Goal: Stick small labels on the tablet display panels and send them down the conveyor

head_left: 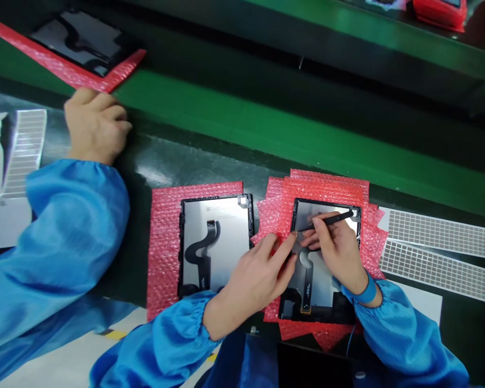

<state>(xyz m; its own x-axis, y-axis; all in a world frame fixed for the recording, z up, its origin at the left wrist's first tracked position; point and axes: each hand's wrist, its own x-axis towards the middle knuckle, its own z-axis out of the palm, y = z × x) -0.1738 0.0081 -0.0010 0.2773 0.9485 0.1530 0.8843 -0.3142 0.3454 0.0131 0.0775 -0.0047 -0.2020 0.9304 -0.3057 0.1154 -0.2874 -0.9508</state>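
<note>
A tablet display panel [327, 293] with a black flex cable lies face down on a stack of red bubble wrap [327, 186] in front of me. My right hand [335, 250] is closed on black tweezers [331, 219], whose tip meets the panel near its upper left. My left hand [254, 280] rests on the panel's left edge, its fingers pinching toward the tweezers' tip at a small grey piece. A second panel [216, 245] lies on its own red bubble wrap [164, 242] to the left.
A co-worker's hand [94, 125] in a blue sleeve rests closed at the left edge of the green conveyor [267, 129]. Another panel on red wrap [70, 67] sits on the belt. Sheets of small grey stickers [436, 250] lie at right, more sheets [22, 151] at left.
</note>
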